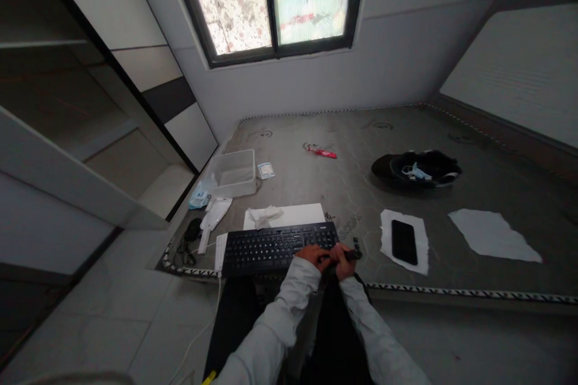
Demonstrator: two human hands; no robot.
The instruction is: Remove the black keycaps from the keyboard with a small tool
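A black keyboard (259,251) lies near the front edge of the mattress, just above my knees. My left hand (312,257) rests over its right end, fingers stretched towards the number keys. Close beside it, my right hand (343,260) is closed round a short dark tool (353,255) at the keyboard's right corner. The tool's other end is hidden by my fingers, and its kind is unclear. Small black pieces like loose keycaps (356,243) lie just beyond my right hand. Behind the keyboard, a crumpled white tissue (265,215) lies on a white sheet (304,214).
A clear plastic box (232,173) stands at the back left, with a small packet (266,170) beside it. A black mouse (193,229) lies left. On the right are a phone (403,242) on white paper, another paper sheet (494,233) and a black cap-like item (388,169).
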